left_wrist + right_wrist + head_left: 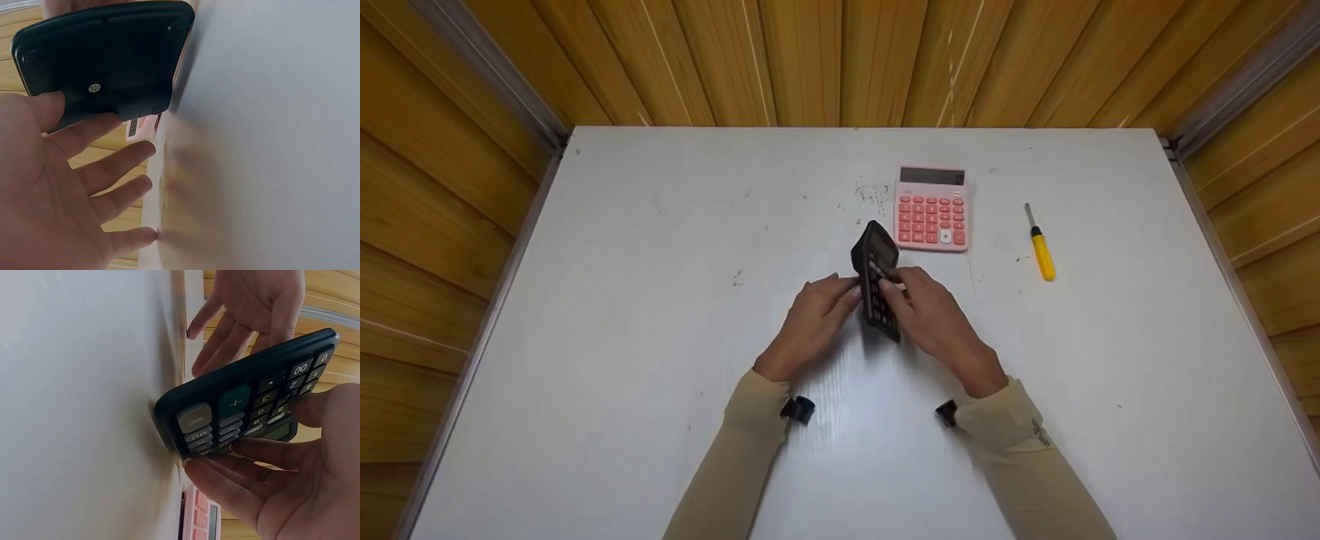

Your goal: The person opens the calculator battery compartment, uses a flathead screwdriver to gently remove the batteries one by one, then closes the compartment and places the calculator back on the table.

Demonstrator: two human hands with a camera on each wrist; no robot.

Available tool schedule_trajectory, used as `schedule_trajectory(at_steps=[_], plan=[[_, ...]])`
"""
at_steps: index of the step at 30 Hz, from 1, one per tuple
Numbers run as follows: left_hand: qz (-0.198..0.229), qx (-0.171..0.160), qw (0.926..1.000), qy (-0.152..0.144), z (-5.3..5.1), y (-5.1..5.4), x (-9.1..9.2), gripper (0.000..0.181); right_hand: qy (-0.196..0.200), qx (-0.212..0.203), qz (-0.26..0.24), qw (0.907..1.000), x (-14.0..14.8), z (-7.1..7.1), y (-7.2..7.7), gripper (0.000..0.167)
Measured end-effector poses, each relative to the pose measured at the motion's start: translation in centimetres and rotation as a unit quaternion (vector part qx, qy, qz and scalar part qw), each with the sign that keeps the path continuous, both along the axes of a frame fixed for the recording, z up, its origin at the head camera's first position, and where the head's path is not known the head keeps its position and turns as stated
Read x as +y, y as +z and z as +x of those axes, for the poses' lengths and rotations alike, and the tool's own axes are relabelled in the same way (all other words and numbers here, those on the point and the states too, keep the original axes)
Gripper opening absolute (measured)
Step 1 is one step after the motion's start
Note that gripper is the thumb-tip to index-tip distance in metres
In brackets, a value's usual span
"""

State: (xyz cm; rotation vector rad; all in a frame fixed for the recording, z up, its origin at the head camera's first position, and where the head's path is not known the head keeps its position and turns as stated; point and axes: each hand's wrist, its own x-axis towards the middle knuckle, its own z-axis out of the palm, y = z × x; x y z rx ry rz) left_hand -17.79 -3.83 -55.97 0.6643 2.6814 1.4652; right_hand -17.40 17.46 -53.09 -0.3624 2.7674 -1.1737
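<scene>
A black calculator [877,289] stands on its side edge, tilted, between the two hands near the middle of the table. My right hand [936,309] holds it from the key side, thumb over the keys and fingers by its edge in the right wrist view. My left hand [815,319] is at its back. In the left wrist view, the left thumb and forefinger touch the dark back panel [112,62], which bears a small round sticker [94,88]; the other fingers are spread and nearly straight.
Just beyond the black calculator a pink calculator [931,210] lies flat, display away from me. A screwdriver [1041,251] with a yellow handle lies to its right. The white table [607,315] is enclosed by wood-look panels [802,60] at the back and both sides.
</scene>
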Motion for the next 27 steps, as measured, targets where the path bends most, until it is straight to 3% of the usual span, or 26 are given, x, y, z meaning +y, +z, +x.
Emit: schedule_trajectory(at_steps=[5,9,12,18,23,27], plan=[[-0.016,-0.031,0.9994,0.007,0.08,-0.01,0.13,0.045,-0.014,-0.046,-0.063,0.9968,-0.35,0.18,0.25,0.037],[-0.024,-0.04,0.9989,0.008,0.11,-0.01,0.15,0.049,-0.026,-0.109,-0.134,0.9847,-0.6,0.46,0.49,0.04],[-0.027,-0.045,0.9986,0.007,0.08,-0.09,0.14,0.051,-0.032,-0.132,-0.168,0.9765,-0.68,0.56,0.76,0.05],[-0.035,-0.049,0.9982,0.004,-0.05,-0.25,0.15,0.054,-0.036,-0.142,-0.16,0.9761,-0.58,0.41,1.01,0.064],[-0.044,-0.054,0.9976,0.002,-0.13,-0.33,0.17,0.058,-0.032,-0.152,-0.183,0.9709,-0.32,0.2,1.0,0.06],[-0.044,-0.039,0.9983,-0.004,-0.17,-0.37,0.03,0.055,-0.029,-0.158,-0.197,0.967,-0.21,0.13,1.02,0.057]])
